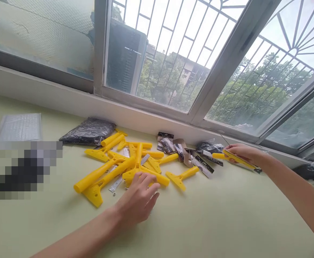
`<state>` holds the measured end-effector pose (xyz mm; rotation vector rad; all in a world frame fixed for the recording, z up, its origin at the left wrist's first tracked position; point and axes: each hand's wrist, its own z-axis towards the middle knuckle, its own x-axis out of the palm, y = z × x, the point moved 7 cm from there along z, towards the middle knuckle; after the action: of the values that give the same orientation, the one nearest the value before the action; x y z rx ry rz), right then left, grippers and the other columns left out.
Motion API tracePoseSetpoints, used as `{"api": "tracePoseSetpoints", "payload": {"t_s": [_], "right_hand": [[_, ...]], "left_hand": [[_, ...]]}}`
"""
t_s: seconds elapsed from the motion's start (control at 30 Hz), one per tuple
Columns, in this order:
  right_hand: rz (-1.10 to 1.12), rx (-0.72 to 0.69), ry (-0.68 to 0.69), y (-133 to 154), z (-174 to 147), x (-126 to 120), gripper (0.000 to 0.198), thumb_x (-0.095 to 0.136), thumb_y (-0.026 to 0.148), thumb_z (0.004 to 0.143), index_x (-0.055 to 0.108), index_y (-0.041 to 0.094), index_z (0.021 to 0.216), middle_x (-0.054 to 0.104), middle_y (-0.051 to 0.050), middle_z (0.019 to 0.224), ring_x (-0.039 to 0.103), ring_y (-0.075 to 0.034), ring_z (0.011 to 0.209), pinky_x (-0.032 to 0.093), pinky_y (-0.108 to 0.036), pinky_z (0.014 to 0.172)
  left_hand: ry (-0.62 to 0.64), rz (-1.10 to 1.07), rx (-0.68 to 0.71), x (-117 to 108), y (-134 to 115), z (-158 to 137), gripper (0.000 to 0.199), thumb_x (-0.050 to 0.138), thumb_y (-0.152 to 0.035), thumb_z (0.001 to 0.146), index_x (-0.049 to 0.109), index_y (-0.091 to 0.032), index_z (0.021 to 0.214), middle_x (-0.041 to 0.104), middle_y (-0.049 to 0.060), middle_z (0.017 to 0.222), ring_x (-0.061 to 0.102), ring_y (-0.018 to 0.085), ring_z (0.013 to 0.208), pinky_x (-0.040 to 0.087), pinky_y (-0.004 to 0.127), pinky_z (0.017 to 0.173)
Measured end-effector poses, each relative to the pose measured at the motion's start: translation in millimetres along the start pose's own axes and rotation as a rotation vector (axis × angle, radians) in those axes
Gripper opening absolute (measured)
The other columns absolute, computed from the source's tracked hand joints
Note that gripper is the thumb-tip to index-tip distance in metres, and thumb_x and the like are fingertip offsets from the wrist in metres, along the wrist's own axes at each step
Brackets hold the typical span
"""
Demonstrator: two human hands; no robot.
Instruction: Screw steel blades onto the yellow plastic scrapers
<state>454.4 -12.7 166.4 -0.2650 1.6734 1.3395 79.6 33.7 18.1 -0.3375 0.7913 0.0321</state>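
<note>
My left hand [139, 197] rests at the near side of a pile of yellow plastic scrapers [116, 175]. Its fingers are loosely bent and apart, the tips touching or just over a yellow scraper head [130, 175]; I make out nothing held in it. Far to the right, my right hand [246, 154] is closed around another yellow scraper [238, 159], held above the table. A thin metal rod [225, 139] sticks up from the same hand; its other end is hidden. Metal strips [116, 184] and small nuts [114, 194] lie among the pile.
Black-and-white packaging cards [203, 165] and small plastic bags lie right of the pile. Behind it is a black plastic bag [89, 130]; a clear plastic pack [21, 127] lies at the left. More black bags [311, 172] sit far right. A window sill [146, 123] bounds the table's back.
</note>
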Motion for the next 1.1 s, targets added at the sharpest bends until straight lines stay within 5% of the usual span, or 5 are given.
{"api": "tracePoseSetpoints", "payload": {"t_s": [0.27, 0.43, 0.73, 0.9, 1.1], "right_hand": [[0.143, -0.145, 0.640, 55.1, -105.7, 138.9, 0.023, 0.068, 0.010, 0.072, 0.047, 0.019, 0.077, 0.034, 0.007, 0.072, 0.029, -0.007, 0.064, 0.025, -0.022, 0.056], [0.477, -0.072, 0.978, 86.1, -154.8, 216.3, 0.035, 0.076, 0.014, 0.070, 0.041, 0.020, 0.074, 0.036, 0.007, 0.069, 0.032, -0.006, 0.061, 0.029, -0.020, 0.054], [0.872, 0.061, 0.224, 31.9, -71.7, 159.3, 0.041, 0.072, 0.058, 0.085, 0.064, 0.019, 0.094, 0.036, 0.004, 0.075, 0.027, -0.007, 0.061, 0.038, -0.017, 0.053], [0.683, -0.025, 0.169, -17.1, -90.3, 184.5, 0.033, 0.073, 0.051, 0.088, 0.071, 0.024, 0.107, 0.039, 0.004, 0.069, 0.031, -0.008, 0.058, 0.033, -0.021, 0.050], [0.254, -0.329, 0.061, -7.3, -125.3, 190.3, 0.036, 0.062, 0.048, 0.095, 0.070, 0.027, 0.124, 0.060, 0.000, 0.074, 0.047, -0.012, 0.060, 0.041, -0.023, 0.052]], "left_hand": [[-0.068, -0.049, 0.112, -14.5, -18.2, -3.5, 0.057, 0.059, -0.036, 0.098, 0.039, -0.013, 0.146, 0.056, 0.021, 0.139, 0.053, 0.031, 0.122, 0.045, 0.048, 0.103], [0.050, 0.106, 0.204, -3.5, -45.5, -7.6, 0.036, 0.052, -0.047, 0.101, 0.059, -0.013, 0.111, 0.071, 0.015, 0.097, 0.066, 0.029, 0.089, 0.048, 0.048, 0.089], [0.275, -1.242, -0.863, 7.4, -28.2, -26.1, 0.035, 0.040, -0.044, 0.102, 0.029, -0.026, 0.131, 0.060, -0.005, 0.074, 0.043, 0.009, 0.033, 0.037, 0.021, 0.033], [0.315, -1.708, -1.017, 35.7, -43.8, -33.0, 0.061, 0.065, -0.034, 0.090, 0.026, -0.029, 0.137, 0.063, -0.004, 0.078, 0.054, 0.009, 0.038, 0.037, 0.014, 0.034], [0.406, -1.776, -1.134, 53.6, -37.7, -42.9, 0.080, 0.060, -0.042, 0.096, 0.004, -0.033, 0.152, 0.066, -0.002, 0.073, 0.058, 0.012, 0.037, 0.038, 0.013, 0.037]]}}
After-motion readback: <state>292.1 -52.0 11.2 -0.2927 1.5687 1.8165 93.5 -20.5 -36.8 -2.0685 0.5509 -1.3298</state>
